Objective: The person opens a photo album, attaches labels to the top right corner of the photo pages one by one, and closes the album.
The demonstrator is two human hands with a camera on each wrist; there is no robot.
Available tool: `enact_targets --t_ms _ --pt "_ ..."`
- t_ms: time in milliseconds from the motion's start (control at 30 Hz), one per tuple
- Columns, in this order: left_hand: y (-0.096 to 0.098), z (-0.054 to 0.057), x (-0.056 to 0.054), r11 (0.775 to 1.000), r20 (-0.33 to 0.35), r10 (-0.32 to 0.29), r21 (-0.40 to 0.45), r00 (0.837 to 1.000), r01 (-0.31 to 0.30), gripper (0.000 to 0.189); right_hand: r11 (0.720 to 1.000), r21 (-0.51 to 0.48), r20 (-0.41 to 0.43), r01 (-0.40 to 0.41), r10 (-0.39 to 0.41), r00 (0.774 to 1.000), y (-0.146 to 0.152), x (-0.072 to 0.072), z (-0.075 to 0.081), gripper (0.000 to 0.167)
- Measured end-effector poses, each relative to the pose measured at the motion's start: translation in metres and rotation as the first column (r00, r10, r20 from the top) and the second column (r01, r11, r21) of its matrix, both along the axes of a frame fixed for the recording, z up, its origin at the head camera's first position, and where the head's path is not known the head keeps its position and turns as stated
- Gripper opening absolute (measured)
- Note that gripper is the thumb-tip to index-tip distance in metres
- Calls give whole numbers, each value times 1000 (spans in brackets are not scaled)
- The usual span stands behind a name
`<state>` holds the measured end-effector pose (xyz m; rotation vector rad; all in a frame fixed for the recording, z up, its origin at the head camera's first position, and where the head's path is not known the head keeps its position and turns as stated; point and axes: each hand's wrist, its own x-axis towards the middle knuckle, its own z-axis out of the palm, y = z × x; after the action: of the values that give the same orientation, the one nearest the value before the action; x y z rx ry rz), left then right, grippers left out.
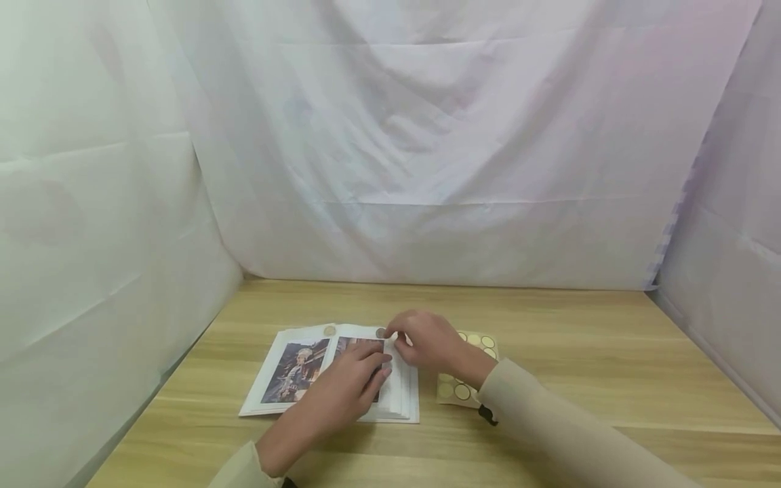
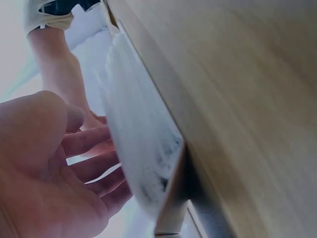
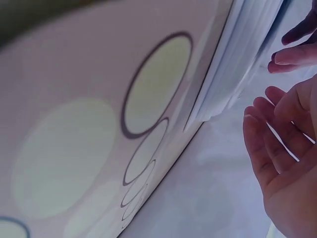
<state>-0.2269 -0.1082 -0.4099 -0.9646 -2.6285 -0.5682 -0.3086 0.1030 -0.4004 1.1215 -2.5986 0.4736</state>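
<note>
An album [image 1: 399,396] lies spread on the table, its white leaves bearing a printed photo [image 1: 287,376] on the left and another photo [image 1: 350,344] on the right. Over the right photo rests my left hand [image 1: 348,383], fingers extended and touching the page. My right hand [image 1: 430,339] reaches to the album's upper right corner, its bent index fingertip at a small dark round sticker [image 1: 381,333]. Nothing shows between its fingers and thumb in the right wrist view. A pale round sticker [image 1: 330,331] sits along the top edge, left of the dark one.
Beside the album, partly beneath my right forearm, lies a yellowish sheet of round stickers [image 1: 448,392]. The wooden table [image 1: 549,325] extends around both. White cloth [image 1: 390,237] hangs behind and at both sides.
</note>
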Motion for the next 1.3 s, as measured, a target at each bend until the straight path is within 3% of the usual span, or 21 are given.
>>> enact_targets --t_ms 133,267,367,533,633,733,833,1000,1100,1300 --pt "-6 4 9 1000 -18 25 17 1000 -25 27 1000 -2 -5 27 -27 1000 4 11 2 23" --pt "-21 8 23 996 -36 81 45 996 -79 31 999 3 41 40 -40 998 9 23 1 22" --pt "-41 10 32 991 -54 118 61 992 -115 39 999 10 92 54 -54 994 13 32 -3 26" --pt "-79 8 40 985 -90 168 60 982 -163 50 997 40 101 66 -70 992 20 42 -9 42" --pt "-104 4 44 977 -34 212 46 977 -211 62 996 73 120 42 -51 991 23 48 -10 54" --pt "-127 0 48 961 61 273 22 960 -275 79 993 117 158 14 -32 987 24 53 -10 58" --pt "-145 -3 50 948 137 315 6 939 -319 88 989 148 169 -15 -10 986 26 57 -12 54" --pt "-159 -2 48 929 218 365 -16 905 -370 83 984 179 149 -26 -1 989 30 59 -13 51" --pt "-161 -3 42 928 214 371 -41 904 -371 82 983 183 136 -22 -3 991 33 60 -13 51" --pt "-164 -7 34 939 205 343 -66 917 -337 78 983 183 121 -21 -1 993 36 63 -14 53"
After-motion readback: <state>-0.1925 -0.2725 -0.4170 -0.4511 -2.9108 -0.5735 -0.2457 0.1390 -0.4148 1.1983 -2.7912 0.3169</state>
